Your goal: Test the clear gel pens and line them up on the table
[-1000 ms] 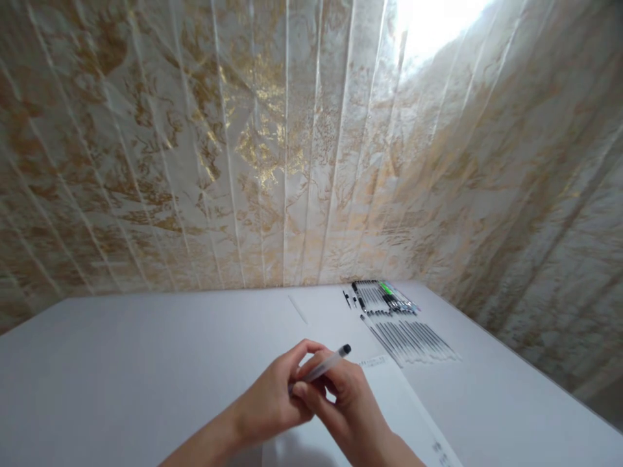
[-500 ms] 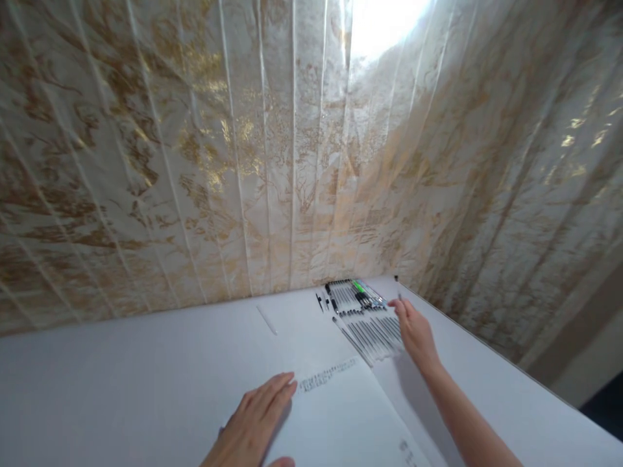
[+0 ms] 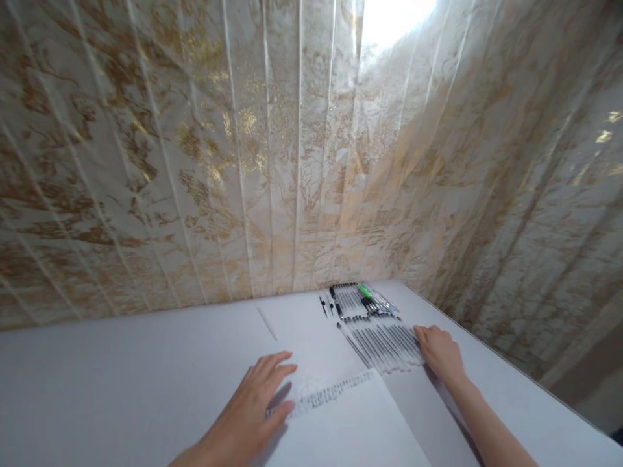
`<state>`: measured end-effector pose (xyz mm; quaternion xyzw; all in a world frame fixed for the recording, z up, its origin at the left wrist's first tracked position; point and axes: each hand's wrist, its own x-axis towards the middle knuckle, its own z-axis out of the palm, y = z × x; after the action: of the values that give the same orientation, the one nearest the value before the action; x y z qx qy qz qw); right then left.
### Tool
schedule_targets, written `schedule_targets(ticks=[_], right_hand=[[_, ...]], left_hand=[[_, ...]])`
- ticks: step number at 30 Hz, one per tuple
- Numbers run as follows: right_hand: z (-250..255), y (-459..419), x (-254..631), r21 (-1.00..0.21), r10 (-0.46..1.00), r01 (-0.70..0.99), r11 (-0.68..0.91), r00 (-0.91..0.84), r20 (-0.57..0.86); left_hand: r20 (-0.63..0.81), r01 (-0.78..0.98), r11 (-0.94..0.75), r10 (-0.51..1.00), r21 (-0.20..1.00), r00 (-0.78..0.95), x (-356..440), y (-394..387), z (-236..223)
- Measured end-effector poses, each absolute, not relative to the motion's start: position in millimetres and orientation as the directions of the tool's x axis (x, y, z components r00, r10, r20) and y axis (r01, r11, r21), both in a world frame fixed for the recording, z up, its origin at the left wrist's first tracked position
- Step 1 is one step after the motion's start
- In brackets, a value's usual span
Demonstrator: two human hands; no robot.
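My left hand [image 3: 253,402] is open, fingers apart, over the left edge of a white sheet of paper [image 3: 350,428] with lines of dark handwriting near its top. At the right end of a row of slim clear pens with dark caps [image 3: 384,344], my right hand [image 3: 440,353] is low on the table with its fingers pinched together. It closes on a pen there, mostly hidden by the fingers. The pens lie side by side, slanting, just beyond the paper.
Behind the row lies a second group of pens [image 3: 348,298], with a bright green one [image 3: 363,290] and several coloured ones. Small black pieces [image 3: 324,306] lie to their left. A single white pen [image 3: 267,324] lies apart on the white table [image 3: 121,383]. A gold-patterned curtain [image 3: 272,162] hangs behind.
My right hand has come down and nearer, bringing the pen from the far right to the row's end. My left hand has lifted slightly and spread its fingers.
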<state>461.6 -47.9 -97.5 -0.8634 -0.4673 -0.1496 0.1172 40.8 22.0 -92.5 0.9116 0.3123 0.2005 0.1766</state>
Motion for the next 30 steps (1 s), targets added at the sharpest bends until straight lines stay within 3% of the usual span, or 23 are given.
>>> schedule_targets(ticks=[3,5,10,16,22,30], right_hand=[[-83.8,-34.7,443.6,-0.061,0.793,0.875,-0.48,0.463,0.396],[-72.1,-16.8,417.6,-0.095,0.843,0.928,-0.361,0.368,0.392],[-51.5,52.3,335.9,-0.131,0.951,0.98,-0.147,0.176,0.254],[-54.4,125.6,285.4,-0.072,0.963,0.973,-0.218,0.227,0.144],[-60.1,143.5,273.0,0.003,0.933,0.935,-0.354,0.353,0.074],[-49.2,120.1,239.1,0.053,0.972,0.971,-0.234,0.236,-0.015]], left_hand=[[0.23,0.674,-0.637,0.768,0.374,0.598,55.7,55.7,-77.7],[0.188,0.761,-0.568,0.822,0.313,0.537,65.7,74.4,-76.8],[0.146,0.801,-0.543,0.839,0.253,0.524,70.0,81.5,-81.5],[0.207,0.789,-0.561,0.827,0.25,0.522,31.5,69.5,-88.4],[0.247,0.74,-0.563,0.826,0.367,0.506,9.9,67.8,-99.3],[0.207,0.808,-0.523,0.852,0.271,0.481,8.2,61.6,-83.5]])
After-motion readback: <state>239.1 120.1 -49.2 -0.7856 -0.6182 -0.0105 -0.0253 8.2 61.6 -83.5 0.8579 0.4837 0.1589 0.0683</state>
